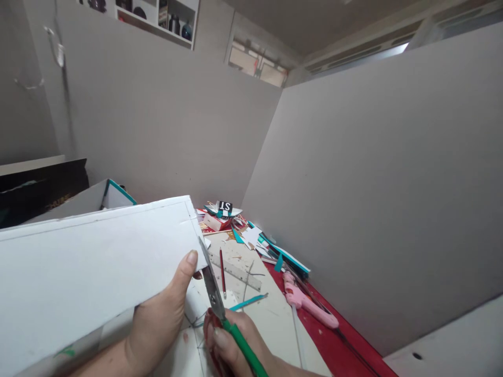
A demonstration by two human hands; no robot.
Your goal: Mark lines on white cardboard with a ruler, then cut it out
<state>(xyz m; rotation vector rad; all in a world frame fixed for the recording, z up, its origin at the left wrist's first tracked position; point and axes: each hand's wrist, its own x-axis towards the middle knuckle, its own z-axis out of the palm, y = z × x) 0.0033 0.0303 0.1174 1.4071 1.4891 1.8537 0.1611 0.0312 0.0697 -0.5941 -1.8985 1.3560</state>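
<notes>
My left hand [168, 303] grips a large sheet of white cardboard [102, 256] near its right end, with the thumb on top. Pencil-like lines run along the sheet's upper and right edges. In my right hand [236, 340] is a pair of scissors [215, 298] with green handles. The scissor blades point up and away from me, at the sheet's right edge. One blade lies over that edge; how far the other reaches behind the sheet is hidden. The fingers of my left hand are mostly hidden under the cardboard.
On the cutting board lie a red pencil [222, 272], a clear ruler [239, 273] and a thin teal strip [247, 302]. A pink glue gun [308, 302] rests on the red surface at right. Cardboard scraps [251, 235] pile up against the wall. An open box [118, 196] stands behind the sheet.
</notes>
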